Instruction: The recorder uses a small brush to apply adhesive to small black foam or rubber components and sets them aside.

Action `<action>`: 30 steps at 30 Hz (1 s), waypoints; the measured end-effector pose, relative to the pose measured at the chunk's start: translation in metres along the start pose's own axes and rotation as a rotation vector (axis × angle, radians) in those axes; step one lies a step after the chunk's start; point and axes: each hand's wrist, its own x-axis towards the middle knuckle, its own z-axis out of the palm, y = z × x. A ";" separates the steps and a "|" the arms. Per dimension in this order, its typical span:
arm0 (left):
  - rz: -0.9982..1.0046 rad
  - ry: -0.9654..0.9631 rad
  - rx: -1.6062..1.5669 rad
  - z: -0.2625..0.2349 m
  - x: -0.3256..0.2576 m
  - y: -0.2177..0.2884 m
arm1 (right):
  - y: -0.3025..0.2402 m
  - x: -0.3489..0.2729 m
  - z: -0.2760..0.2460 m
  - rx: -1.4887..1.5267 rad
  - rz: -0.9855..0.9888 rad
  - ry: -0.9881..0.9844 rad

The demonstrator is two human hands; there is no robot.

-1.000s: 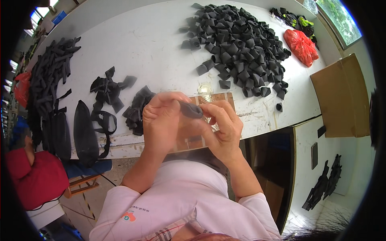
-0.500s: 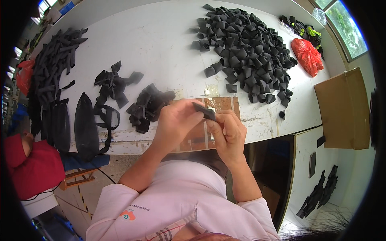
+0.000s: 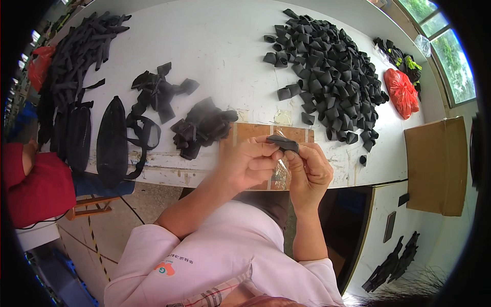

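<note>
A small black fabric piece [image 3: 283, 143], folded into a narrow strip, is stretched between my two hands above a brown board [image 3: 245, 132] at the table's front edge. My left hand [image 3: 253, 162] pinches its left end. At the other end, my right hand [image 3: 310, 166] grips it between thumb and fingers. Left of the board lies a small heap of flat black fabric pieces [image 3: 204, 123], with another loose group [image 3: 157, 92] behind it. Far right on the table spreads a large pile of folded black fabric loops [image 3: 332, 71].
Black strips [image 3: 84, 48] are heaped at the far left, near black pouches with straps [image 3: 111, 138]. A red plastic bag [image 3: 401, 92] and a cardboard box [image 3: 436, 166] stand on the right. A person in a red sleeve [image 3: 38, 187] sits at the left.
The fabric piece has turned flatter between my hands, and my left fingers have shifted along it. My view has moved, so the table and piles appear displaced.
</note>
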 end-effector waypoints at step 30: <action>0.686 1.077 2.332 -0.142 0.019 0.151 | 0.026 0.016 -0.023 0.435 0.402 0.212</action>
